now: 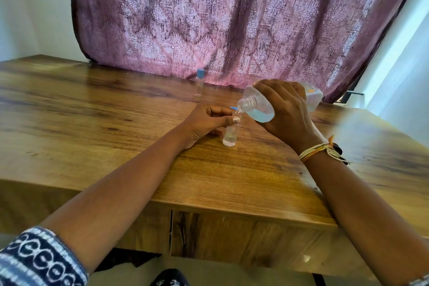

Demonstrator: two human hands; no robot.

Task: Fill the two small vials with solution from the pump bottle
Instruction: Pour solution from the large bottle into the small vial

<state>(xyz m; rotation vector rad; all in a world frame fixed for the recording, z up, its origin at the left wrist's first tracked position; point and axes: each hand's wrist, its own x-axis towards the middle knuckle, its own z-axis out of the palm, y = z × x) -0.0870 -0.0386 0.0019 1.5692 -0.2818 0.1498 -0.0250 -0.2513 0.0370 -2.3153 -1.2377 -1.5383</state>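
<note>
My right hand [284, 111] wraps the body of the pump bottle [262, 105], fingers curled over its upper face, and holds it tipped nearly level with its open threaded neck [247, 102] down-left. No pump head shows on the neck. The pale blue solution has pooled in the low shoulder just behind the neck.

My left hand [206, 121] pinches the open vial [230, 136] near its top, thumb in front and fingers behind, while its base stands on the counter [116, 123]. The vial's mouth lies just under the bottle's lip; whether they touch I cannot tell. A little clear liquid shows at the bottom, so I judge this filling to be early. A small blue piece [233, 108] behind my fingers is probably its cap.

The second vial [199, 83] stands upright and apart, farther back near the curtain [232, 18], with its blue cap [200, 72] on; it looks empty.

Handling, as I judge it:
- The bottle is clear rigid plastic, fairly full, and the heaviest thing here. Its broad flat sides suit a whole-hand grasp at mid-body.
- Its neck is much wider than the vial's mouth, so a small added tilt could flood over the rim.
- The vial is light, narrow-based and smooth, easily toppled. A hold high on its shoulder steadies the mouth, and wet walls would make it slippery.
</note>
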